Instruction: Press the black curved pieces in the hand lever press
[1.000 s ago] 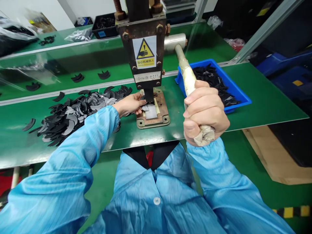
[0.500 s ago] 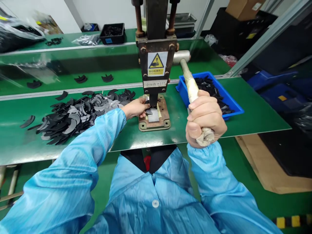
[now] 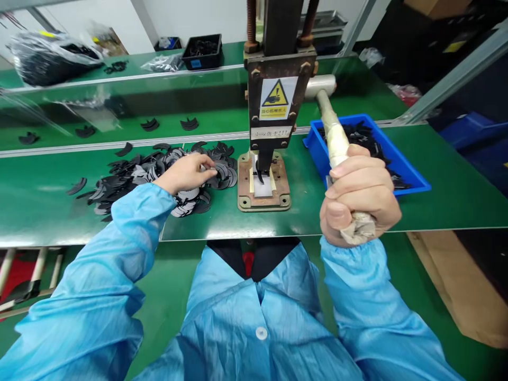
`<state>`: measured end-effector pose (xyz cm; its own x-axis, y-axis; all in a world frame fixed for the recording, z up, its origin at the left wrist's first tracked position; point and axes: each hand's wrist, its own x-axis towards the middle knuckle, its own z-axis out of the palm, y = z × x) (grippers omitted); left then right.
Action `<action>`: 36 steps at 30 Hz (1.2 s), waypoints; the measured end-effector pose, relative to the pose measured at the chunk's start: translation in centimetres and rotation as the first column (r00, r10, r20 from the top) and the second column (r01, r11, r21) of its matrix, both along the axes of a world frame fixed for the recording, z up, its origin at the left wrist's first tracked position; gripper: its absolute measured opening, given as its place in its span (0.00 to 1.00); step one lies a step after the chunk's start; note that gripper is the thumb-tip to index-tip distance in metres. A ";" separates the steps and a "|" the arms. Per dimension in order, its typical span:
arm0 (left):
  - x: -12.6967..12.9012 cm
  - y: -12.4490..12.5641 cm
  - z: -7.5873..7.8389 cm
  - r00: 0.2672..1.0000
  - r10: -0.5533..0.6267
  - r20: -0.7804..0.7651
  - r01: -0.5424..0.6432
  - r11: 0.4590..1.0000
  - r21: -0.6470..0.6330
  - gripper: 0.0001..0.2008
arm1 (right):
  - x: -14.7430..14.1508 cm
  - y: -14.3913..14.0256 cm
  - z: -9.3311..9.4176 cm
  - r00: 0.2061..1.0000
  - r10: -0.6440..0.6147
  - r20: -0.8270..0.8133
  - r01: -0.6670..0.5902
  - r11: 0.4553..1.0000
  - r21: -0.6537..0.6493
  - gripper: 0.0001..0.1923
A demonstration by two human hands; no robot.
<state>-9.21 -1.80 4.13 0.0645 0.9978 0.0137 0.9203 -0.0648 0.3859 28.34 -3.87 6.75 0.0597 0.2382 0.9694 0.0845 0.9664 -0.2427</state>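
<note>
Right hand (image 3: 359,193) fists press lever (image 3: 333,132); left hand (image 3: 186,172) fingers crescent pieces (image 3: 130,177).

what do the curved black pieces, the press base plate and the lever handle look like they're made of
Curved black pieces: thin flat sheet, probably rubber or plastic film; matte black, some showing grey faces. Press base plate: metal, likely steel; dull brownish, rusty-looking surface with corner bolts. Lever handle: seemingly a rod wrapped in pale tape or cloth, frayed below the right hand.
</note>
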 end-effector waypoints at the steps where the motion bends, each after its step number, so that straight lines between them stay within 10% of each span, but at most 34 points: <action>1: -0.3 -0.2 -0.7 0.992 -0.059 -0.115 0.059 0.998 -0.009 0.18 | -0.1 0.0 0.0 1.000 0.004 -0.004 -0.004 1.000 0.007 0.18; 11: 2.4 0.3 -3.3 0.838 -0.271 -0.473 0.265 0.961 -0.081 0.21 | 0.0 0.0 0.1 1.000 -0.005 0.008 0.005 1.000 0.001 0.19; 19: 1.9 -1.2 -3.5 0.842 -0.481 -0.245 0.479 0.875 -0.069 0.20 | 0.0 -0.2 0.1 1.000 -0.016 0.007 0.017 1.000 -0.023 0.19; 36: 3.3 -4.8 -3.8 0.860 -0.473 -0.192 0.454 0.881 -0.133 0.16 | 0.0 -0.1 0.1 1.000 -0.003 0.006 0.003 1.000 -0.005 0.20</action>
